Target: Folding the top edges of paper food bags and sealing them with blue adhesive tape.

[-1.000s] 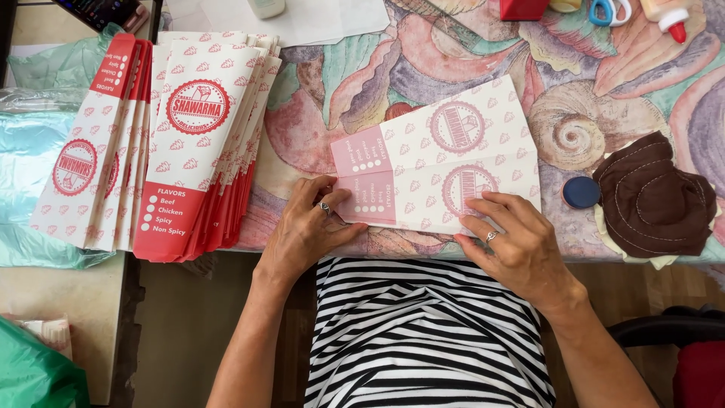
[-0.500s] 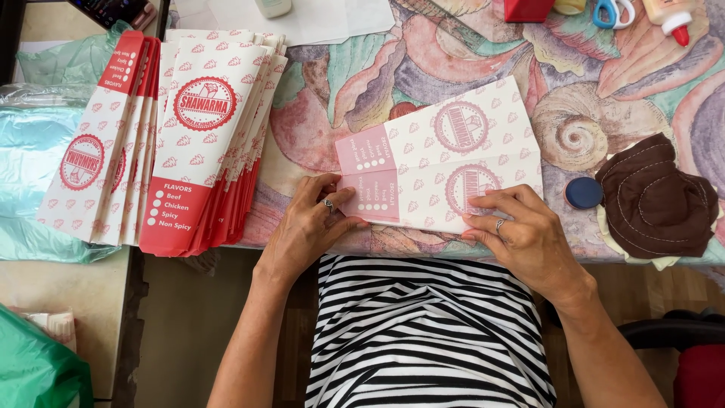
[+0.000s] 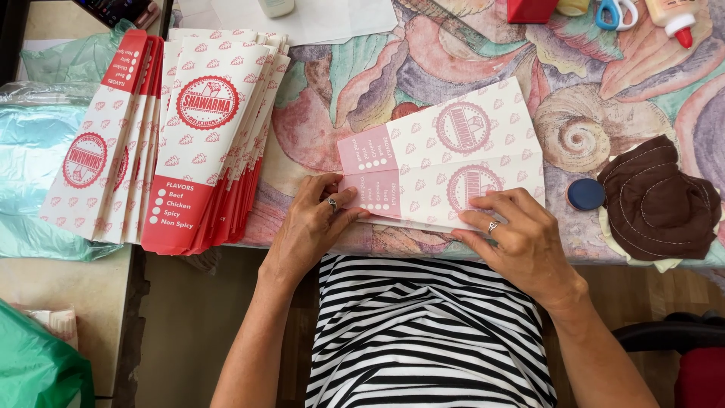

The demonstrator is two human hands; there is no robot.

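Since a moment ago: pretty much nothing shifted, both my hands sit on the same paper sleeve (image 3: 445, 162), the right maybe a touch nearer its lower edge.
Where it lies: flat on the shell-pattern tablecloth (image 3: 355, 83), near the table's front edge, pink end towards 9 o'clock, round stamps towards 3.
Left hand (image 3: 313, 223): palm down, thumb and fingers pinching the pink lower corner, ring showing, wrist straight back to me at 6 o'clock.
Right hand (image 3: 517, 238): fingers spread and flat, pressing the lower edge below the round stamp, forearm running off towards 5 o'clock.
Doing it well, I reckon: hold the corner still with the left and keep the right flat so the crease stays straight and the edges stay lined up, without wrinkling the thin paper.
Finished stack (image 3: 162, 143): fanned pile of the same sleeves at 9 o'clock, well apart.
Other bits: blue cap (image 3: 586, 194) and brown cloth (image 3: 657, 200) at 3 o'clock, scissors (image 3: 613, 11) and glue bottle (image 3: 674, 15) up at 1.
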